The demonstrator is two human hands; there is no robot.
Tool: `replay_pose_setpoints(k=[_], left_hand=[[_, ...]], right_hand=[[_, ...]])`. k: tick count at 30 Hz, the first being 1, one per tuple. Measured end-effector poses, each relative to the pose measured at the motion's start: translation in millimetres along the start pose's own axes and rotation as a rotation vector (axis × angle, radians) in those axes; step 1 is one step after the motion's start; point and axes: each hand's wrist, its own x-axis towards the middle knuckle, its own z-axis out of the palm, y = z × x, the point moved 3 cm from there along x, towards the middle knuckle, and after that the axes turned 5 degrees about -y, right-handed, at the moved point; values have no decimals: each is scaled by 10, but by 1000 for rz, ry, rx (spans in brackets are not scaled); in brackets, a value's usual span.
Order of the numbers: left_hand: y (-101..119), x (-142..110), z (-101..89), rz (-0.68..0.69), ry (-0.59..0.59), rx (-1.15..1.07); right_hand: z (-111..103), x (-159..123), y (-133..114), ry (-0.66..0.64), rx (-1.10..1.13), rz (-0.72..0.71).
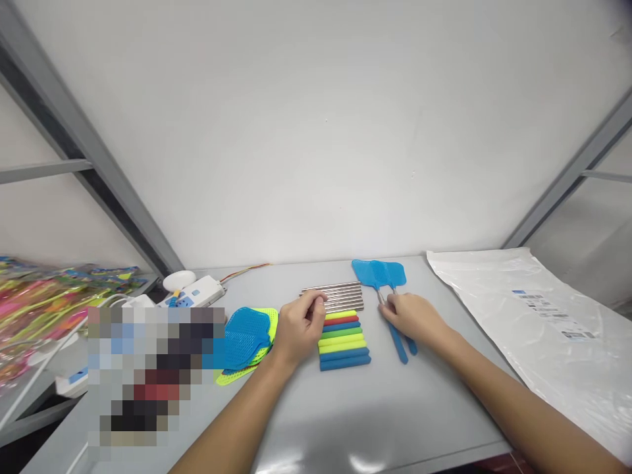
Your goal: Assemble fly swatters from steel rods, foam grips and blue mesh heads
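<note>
A row of metal rods with coloured foam handles (343, 339) lies mid-table, handles toward me. My left hand (299, 326) rests on the rods' left side, fingers curled over a metal shaft (340, 296). My right hand (412, 317) lies on two assembled blue fly swatters (379, 273), fingers touching their shafts. A stack of loose blue and yellow-green swatter heads (247, 339) sits left of my left hand.
A white power strip (195, 293) with cables sits at the back left. Packaged colourful items (44, 296) pile on the left shelf. A large white plastic bag (543, 316) covers the right side. Metal frame posts rise on both sides before a white wall.
</note>
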Motion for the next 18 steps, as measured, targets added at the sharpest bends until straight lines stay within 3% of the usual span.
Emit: replay_pose_setpoints(k=[6,13,18], left_hand=[[183,-45,71,93,-139,9],[735,-141,649,336,-739,315],[968,-41,1000,326,-779,462]], right_hand=[[-21,-28,196,-28,94,20],[-47,-15,392,-55,207,3],[-29,-15,471,-93,279,-21]])
